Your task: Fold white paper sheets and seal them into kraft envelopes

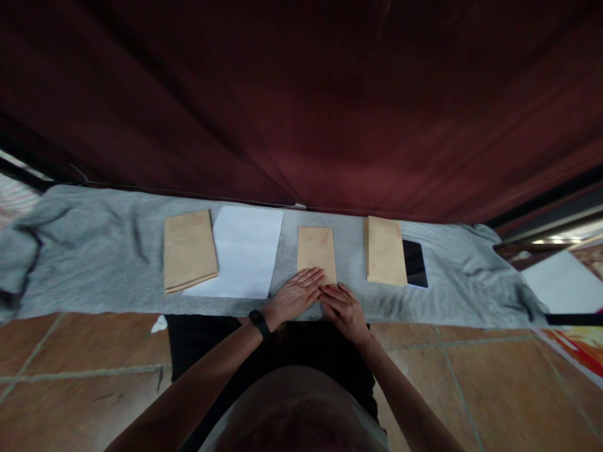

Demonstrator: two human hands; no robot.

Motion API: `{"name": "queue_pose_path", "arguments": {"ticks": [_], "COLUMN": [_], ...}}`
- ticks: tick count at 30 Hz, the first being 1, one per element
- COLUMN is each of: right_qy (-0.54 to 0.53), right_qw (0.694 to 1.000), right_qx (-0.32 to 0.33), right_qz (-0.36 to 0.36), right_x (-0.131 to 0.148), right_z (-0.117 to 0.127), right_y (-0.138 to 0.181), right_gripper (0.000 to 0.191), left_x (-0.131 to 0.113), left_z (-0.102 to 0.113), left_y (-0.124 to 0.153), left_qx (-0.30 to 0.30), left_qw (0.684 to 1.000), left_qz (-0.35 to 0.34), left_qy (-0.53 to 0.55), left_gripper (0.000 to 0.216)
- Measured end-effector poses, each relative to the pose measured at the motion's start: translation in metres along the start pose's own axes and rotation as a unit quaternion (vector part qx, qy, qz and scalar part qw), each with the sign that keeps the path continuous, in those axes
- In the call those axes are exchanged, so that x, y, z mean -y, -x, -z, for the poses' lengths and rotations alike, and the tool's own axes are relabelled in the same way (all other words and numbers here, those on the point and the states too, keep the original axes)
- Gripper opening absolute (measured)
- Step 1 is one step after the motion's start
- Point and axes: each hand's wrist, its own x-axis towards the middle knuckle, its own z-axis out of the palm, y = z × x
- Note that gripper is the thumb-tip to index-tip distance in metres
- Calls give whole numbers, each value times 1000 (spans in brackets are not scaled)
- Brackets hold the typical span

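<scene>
A brown paper envelope [315, 248] with a small faint reddish mark lies flat at the middle of the grey cloth. Across its near end rests my left hand [298, 293], palm down with the fingers stretched out. My right hand [345, 312] lies beside it, fingers extended and slightly bent, the tips touching the envelope's near edge. The fingertips of both hands nearly meet. The hands and fingers hide that near edge. Neither hand grips anything.
A stack of brown envelopes [189, 251] overlaps white paper sheets [247, 251] on the left. More envelopes [386, 251] lie on the right, partly over a dark phone [415, 263]. Grey cloth [113, 251] covers the narrow table; a dark red curtain [301, 125] hangs behind.
</scene>
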Motion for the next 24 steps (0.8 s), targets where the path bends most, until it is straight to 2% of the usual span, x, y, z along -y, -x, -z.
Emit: {"name": "queue_pose_path", "arguments": {"ticks": [7,14,24], "right_qy": [-1,-27,-55], "right_qw": [1000,999,994], "right_qx": [-2,-13,-71], "right_qz": [-7,-20,-61], "right_x": [-1,0,0], "right_z": [-1,-1,-7], "right_y": [-1,-2,-1], "right_gripper": [33,30,25], "left_x": [-14,-23,-30], "left_z": [8,6,7], "left_y": [23,46,47], "left_qx": [-40,-92,-144], "left_qw": [999,994,985], "left_qz": [23,51,99], "left_qy": [26,9,6], "left_gripper": [39,33,25]}}
